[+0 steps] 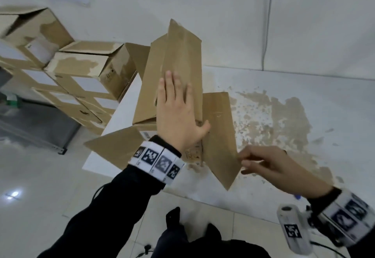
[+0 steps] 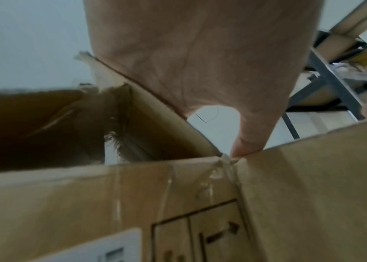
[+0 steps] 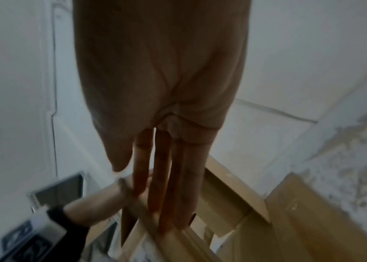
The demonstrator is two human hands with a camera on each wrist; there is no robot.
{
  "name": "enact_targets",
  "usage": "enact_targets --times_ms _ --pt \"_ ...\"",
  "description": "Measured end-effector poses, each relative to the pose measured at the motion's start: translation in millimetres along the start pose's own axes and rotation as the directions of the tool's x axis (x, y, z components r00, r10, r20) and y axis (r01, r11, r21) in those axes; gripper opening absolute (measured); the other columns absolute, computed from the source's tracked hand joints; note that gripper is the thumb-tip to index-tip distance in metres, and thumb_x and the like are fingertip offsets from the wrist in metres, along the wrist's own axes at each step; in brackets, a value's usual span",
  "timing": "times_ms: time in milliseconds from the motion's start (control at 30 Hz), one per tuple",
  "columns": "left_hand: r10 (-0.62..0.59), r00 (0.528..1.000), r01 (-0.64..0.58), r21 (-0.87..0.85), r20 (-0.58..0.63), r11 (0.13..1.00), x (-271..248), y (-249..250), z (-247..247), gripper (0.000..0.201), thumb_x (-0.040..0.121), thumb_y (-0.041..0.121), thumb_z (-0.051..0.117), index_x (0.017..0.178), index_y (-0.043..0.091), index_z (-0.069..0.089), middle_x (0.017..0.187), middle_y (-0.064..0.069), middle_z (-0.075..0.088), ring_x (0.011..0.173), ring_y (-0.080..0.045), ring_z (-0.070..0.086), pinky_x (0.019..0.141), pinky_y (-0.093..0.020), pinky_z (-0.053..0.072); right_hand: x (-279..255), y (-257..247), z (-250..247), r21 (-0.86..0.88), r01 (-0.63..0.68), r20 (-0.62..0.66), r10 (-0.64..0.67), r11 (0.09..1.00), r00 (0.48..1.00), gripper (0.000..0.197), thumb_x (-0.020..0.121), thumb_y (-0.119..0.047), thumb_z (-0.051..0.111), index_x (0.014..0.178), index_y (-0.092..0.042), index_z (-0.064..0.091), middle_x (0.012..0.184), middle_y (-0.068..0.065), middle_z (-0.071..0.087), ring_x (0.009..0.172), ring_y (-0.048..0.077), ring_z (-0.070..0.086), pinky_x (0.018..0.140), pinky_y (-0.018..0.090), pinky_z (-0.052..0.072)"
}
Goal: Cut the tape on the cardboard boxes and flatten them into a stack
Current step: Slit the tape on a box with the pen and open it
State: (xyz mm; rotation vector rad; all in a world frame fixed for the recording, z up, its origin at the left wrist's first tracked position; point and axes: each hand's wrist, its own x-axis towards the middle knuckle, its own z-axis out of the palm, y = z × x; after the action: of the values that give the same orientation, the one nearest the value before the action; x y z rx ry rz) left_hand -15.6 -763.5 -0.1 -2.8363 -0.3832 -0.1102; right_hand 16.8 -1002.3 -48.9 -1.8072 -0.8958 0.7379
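**Two hands working one opened cardboard box on the white table**

Two hands are meeting over the cardboard box (image 1: 178,87), which is standing on the white table (image 1: 263,176) with its flaps splayed outward. The left hand (image 1: 178,119) is lying flat against the box's upright panel, fingers straight and spread, gripping nothing, its thumb touching the edge by the clear tape (image 2: 220,170). The right hand (image 1: 269,163) is reaching toward the right flap (image 1: 219,136), fingers extended and relaxed; whether its fingertips are touching the flap's edge is hard to tell through the blur. More boxes (image 1: 81,69) are sitting stacked beyond the table's left side.
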Motion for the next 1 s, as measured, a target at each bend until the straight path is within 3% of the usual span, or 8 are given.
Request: enact_targets --times_ms 133,267,367,600,767,833,900,1000 --pt "0.033 0.997 -0.036 -0.041 -0.076 0.998 -23 -17 3 0.095 0.071 0.066 0.038 0.146 0.009 0.035 0.154 -0.028 0.016 0.144 -0.042 0.009 0.118 -0.052 0.005 73 4 -28 -0.082 -0.059 -0.237 0.038 0.995 0.971 0.029 0.093 -0.037 0.051 0.116 -0.021 0.057 0.103 0.002 0.066 0.089 0.015 0.068 0.078 0.040 0.058" --pt "0.117 0.984 -0.126 -0.056 -0.136 0.990 -45 -30 11 0.090 0.066 0.057 0.051 0.140 0.006 0.045 0.152 -0.026 0.025 0.144 -0.039 0.017 0.117 -0.053 0.010 194 6 -32 -0.363 -0.187 -0.359 0.048 0.913 0.932 0.080 0.079 -0.052 0.066 0.140 -0.016 0.030 0.129 0.012 0.050 0.109 0.028 0.056 0.090 0.046 0.049" --pt "0.138 0.982 -0.143 -0.031 -0.128 0.989 -49 -43 12 0.090 0.067 0.058 0.051 0.141 0.007 0.044 0.153 -0.024 0.025 0.144 -0.037 0.018 0.116 -0.054 0.014 238 1 -9 -0.498 -0.174 -0.352 -0.015 0.849 0.936 0.057 0.084 -0.029 0.059 0.128 -0.004 0.034 0.118 0.018 0.053 0.098 0.038 0.057 0.077 0.043 0.049" --pt "0.103 0.974 -0.114 -0.048 -0.201 0.992 -45 -54 19 0.079 0.066 0.059 0.052 0.135 0.021 0.053 0.153 -0.011 0.031 0.145 -0.028 0.020 0.108 -0.069 0.005 210 57 -103 -0.334 -0.261 -0.534 0.046 0.905 0.844 0.023 0.086 -0.013 0.059 0.105 0.000 0.058 0.100 0.026 0.064 0.089 0.043 0.064 0.067 0.050 0.055" --pt "0.127 0.962 -0.150 -0.079 -0.242 0.985 -20 -45 27 0.078 0.069 0.059 0.048 0.135 0.018 0.052 0.154 -0.012 0.030 0.144 -0.028 0.023 0.095 -0.055 0.030 156 29 -87 -0.088 -0.071 -0.765 -0.021 0.994 0.644 0.051 0.091 -0.034 0.058 0.131 -0.007 0.040 0.119 0.016 0.054 0.100 0.022 0.057 0.075 0.017 0.046" --pt "0.139 0.964 -0.160 -0.076 -0.228 0.984 4 -40 32 0.079 0.071 0.060 0.044 0.137 0.018 0.049 0.155 -0.012 0.028 0.145 -0.028 0.021 0.095 -0.056 0.030 109 12 -32 0.066 0.149 -0.676 -0.066 0.987 0.734 0.049 0.094 -0.041 0.049 0.134 -0.017 0.035 0.124 0.007 0.053 0.108 0.012 0.056 0.082 0.013 0.046" --pt "0.152 0.972 -0.166 -0.069 -0.178 0.984 30 -31 39 0.081 0.073 0.062 0.039 0.141 0.018 0.044 0.156 -0.013 0.023 0.145 -0.028 0.018 0.098 -0.059 0.028 72 11 31 0.284 0.094 -0.461 0.050 0.954 0.886 0.048 0.094 -0.036 0.049 0.138 -0.026 0.032 0.130 -0.008 0.052 0.115 -0.001 0.053 0.087 0.015 0.048" --pt "0.211 0.972 -0.217 -0.056 -0.104 0.975 65 -16 56 0.081 0.082 0.066 0.027 0.147 0.019 0.033 0.159 -0.012 0.013 0.147 -0.029 0.008 0.104 -0.060 0.022 71 32 82 0.366 -0.096 -0.450 0.266 0.926 0.853 0.040 0.092 -0.027 0.058 0.131 -0.019 0.049 0.124 -0.009 0.059 0.112 0.005 0.058 0.091 0.027 0.052"
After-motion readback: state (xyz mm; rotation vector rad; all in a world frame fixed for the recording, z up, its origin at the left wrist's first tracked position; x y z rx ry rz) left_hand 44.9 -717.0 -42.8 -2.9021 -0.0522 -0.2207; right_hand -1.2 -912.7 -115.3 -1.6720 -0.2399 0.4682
